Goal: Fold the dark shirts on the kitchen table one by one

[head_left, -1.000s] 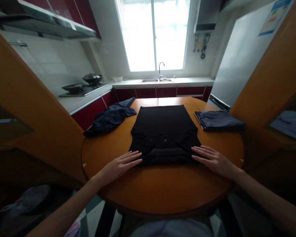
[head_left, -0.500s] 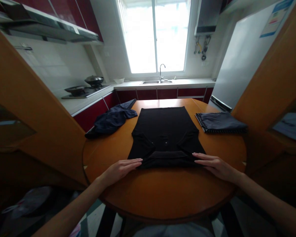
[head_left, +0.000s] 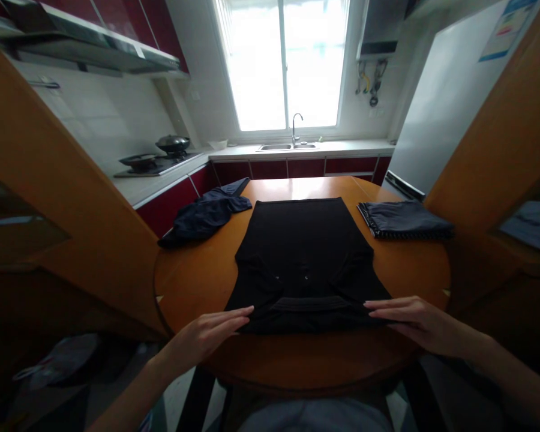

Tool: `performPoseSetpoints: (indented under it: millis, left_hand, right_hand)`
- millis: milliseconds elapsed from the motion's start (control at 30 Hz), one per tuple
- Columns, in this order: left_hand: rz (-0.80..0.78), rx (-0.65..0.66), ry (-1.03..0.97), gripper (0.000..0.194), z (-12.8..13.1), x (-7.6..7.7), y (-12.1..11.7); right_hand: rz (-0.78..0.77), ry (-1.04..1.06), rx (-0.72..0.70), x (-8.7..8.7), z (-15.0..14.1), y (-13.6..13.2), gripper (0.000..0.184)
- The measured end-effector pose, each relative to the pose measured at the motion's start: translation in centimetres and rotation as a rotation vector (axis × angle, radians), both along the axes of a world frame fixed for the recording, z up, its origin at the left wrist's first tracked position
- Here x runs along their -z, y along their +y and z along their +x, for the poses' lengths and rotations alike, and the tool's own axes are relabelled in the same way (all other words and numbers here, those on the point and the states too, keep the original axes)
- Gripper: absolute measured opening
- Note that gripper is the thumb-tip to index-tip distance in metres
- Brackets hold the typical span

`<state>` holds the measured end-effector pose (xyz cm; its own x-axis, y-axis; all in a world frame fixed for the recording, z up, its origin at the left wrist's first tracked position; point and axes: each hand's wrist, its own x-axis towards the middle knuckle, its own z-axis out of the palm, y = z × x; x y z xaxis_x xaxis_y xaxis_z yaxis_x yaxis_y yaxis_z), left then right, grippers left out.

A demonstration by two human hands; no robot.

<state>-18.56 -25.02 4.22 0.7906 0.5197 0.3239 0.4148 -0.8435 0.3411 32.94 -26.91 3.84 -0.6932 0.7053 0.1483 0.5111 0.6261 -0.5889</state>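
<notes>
A black shirt lies flat on the round wooden table, its neckline nearest me and its hem towards the far side. Side flaps look folded inward, though the dark cloth hides detail. At the near left corner, my left hand is closed on the shirt, its fingers straight along the top and its thumb low at the edge. My right hand pinches the near right corner in the same way, fingers on top and thumb mostly hidden.
Crumpled dark blue clothing lies at the table's left. A folded grey-blue garment stack sits at the right. Beyond are the counter with a sink, a stove with pans, and a fridge. Wooden frames flank the table.
Both hands have drawn the near end of the black shirt towards me and slightly apart. The neckline now lies closer to the table's near edge, and the cloth looks wider.
</notes>
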Motion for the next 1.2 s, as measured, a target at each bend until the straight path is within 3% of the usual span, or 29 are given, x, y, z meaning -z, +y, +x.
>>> performPoseSetpoints:
  millis: [133,267,500,667,800,867,1067,1133,1200]
  left_hand:
    - [-0.088,-0.063,-0.007,0.035,-0.3,-0.5,-1.4]
    - [-0.130,-0.096,-0.070,0.024,-0.2,-0.7,-0.4]
    - [-0.178,-0.180,-0.128,0.026,0.5,-3.3,4.5]
    - [-0.316,-0.322,-0.104,0.031,1.3,-4.4,10.3]
    - [-0.441,-0.370,-0.139,0.038,2.2,-3.8,16.0]
    - [-0.524,-0.396,-0.176,0.042,2.7,-3.2,18.6]
    - [-0.963,-0.540,-0.290,0.049,3.4,-0.4,23.9]
    - [-0.986,-0.585,-0.306,0.050,3.6,0.3,25.0]
    - [-0.895,-0.624,-0.297,0.050,3.8,0.7,25.9]
  right_hand:
    - [-0.037,0.007,-0.010,-0.4,-0.1,-0.9,0.038]
    - [-0.037,0.055,0.026,-1.0,-0.5,-0.4,0.034]
    - [-0.074,0.112,0.133,-3.3,-0.6,3.5,0.035]
    - [-0.198,0.193,0.314,-3.9,-0.8,8.3,0.051]
    - [-0.280,0.299,0.415,-3.1,-1.8,12.6,0.048]
    - [-0.394,0.379,0.494,-2.4,-2.4,14.7,0.042]
    - [-0.756,0.547,0.719,0.2,-3.1,20.6,0.023]
    - [-0.773,0.530,0.774,1.1,-2.9,22.4,0.021]
    - [-0.739,0.468,0.801,1.8,-2.7,23.7,0.023]
